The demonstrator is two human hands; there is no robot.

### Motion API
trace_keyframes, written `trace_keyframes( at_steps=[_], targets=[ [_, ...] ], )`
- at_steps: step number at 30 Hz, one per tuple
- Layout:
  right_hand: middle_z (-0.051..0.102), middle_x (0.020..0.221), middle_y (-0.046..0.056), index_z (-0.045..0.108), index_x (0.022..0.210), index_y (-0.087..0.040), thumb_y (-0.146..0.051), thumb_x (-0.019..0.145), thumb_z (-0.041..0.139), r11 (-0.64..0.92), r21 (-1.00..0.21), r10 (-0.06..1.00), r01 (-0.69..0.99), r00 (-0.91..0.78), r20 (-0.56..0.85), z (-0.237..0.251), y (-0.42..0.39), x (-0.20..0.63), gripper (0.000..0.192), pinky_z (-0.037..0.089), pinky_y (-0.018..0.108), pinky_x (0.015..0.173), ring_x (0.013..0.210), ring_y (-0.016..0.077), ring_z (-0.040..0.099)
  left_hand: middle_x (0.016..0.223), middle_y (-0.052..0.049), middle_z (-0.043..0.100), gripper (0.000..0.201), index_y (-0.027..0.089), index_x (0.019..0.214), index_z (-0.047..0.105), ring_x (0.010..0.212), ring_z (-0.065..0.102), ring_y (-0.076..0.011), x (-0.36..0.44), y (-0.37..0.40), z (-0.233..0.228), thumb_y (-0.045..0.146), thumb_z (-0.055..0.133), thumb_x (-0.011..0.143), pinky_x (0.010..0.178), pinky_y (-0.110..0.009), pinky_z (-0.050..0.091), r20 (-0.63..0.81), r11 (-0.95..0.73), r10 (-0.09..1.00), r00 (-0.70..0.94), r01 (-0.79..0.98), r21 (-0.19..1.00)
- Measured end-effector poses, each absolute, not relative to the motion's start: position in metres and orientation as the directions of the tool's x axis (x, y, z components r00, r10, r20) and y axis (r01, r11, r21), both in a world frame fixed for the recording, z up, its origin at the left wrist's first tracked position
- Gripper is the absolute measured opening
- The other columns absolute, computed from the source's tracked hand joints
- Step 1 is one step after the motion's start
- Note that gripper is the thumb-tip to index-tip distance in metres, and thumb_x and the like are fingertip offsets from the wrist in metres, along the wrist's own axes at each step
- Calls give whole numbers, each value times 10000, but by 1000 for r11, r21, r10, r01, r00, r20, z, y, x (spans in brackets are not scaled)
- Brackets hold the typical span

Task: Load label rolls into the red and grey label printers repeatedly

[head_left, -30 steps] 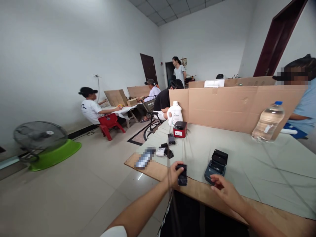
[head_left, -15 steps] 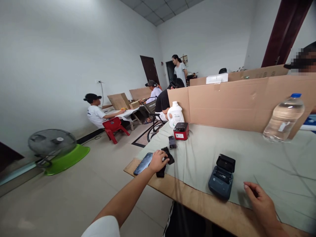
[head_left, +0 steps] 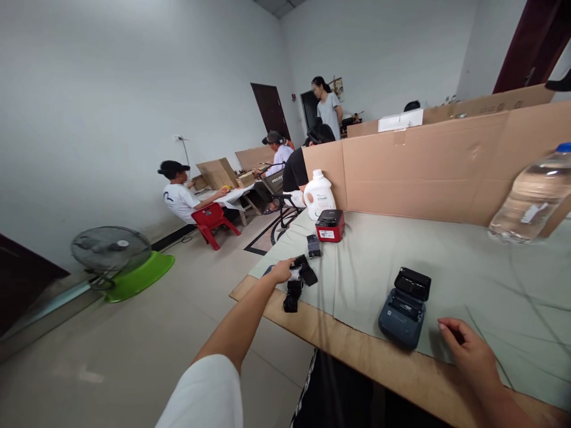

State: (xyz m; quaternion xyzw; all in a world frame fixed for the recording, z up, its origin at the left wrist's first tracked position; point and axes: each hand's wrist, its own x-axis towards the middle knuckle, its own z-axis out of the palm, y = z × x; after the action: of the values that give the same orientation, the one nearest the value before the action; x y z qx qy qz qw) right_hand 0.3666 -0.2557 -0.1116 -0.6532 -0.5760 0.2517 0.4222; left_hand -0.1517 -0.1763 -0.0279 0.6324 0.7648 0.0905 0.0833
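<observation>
Black small items (head_left: 300,279) near surface's left edge: left hand (head_left: 282,271) grip closing on them, pinch squarely; right hand (head_left: 468,356) open, flat beside grey printer (head_left: 404,306).

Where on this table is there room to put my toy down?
Bare cloth lies between the red printer by the cardboard wall and the dark blue printer. More lies behind the right hand, toward the water bottle. It is crowded at the near-left corner, where the left hand reaches small black parts.
</observation>
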Motion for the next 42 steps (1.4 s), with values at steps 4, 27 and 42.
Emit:
trace_keyframes(
  at_steps=[4, 27, 42],
  targets=[
    [731, 849, 41, 678, 851, -224, -572, 710, 515, 50, -831, 963, 554, 195, 188, -113, -256, 366, 409, 513, 322, 673, 760, 230, 674, 1258, -120, 546, 407, 240, 1183, 597, 1218, 430, -327, -150, -177, -27, 284, 567, 779, 958, -438, 366, -33, 202, 979, -200, 972, 122],
    [702, 805, 58, 637, 824, -213, -459, 789, 449, 169, -808, 956, 564, 106, 274, -101, -260, 351, 311, 482, 340, 698, 742, 222, 640, 856, -12, 622, 266, 181, 960, 512, 625, 563, -122, -11, -165, 38, 109, 433, 716, 533, -231, 482, 85, -222, 970, 227, 692, 687],
    [681, 774, 38, 640, 819, -209, -400, 822, 434, 216, -781, 949, 586, 63, 310, -99, -261, 351, 281, 459, 308, 676, 714, 198, 616, 860, -18, 598, 241, 168, 925, 572, 819, 551, -162, 160, -201, -9, 75, 540, 704, 785, -283, 467, 177, -476, 869, 462, 685, 552]
  ],
)
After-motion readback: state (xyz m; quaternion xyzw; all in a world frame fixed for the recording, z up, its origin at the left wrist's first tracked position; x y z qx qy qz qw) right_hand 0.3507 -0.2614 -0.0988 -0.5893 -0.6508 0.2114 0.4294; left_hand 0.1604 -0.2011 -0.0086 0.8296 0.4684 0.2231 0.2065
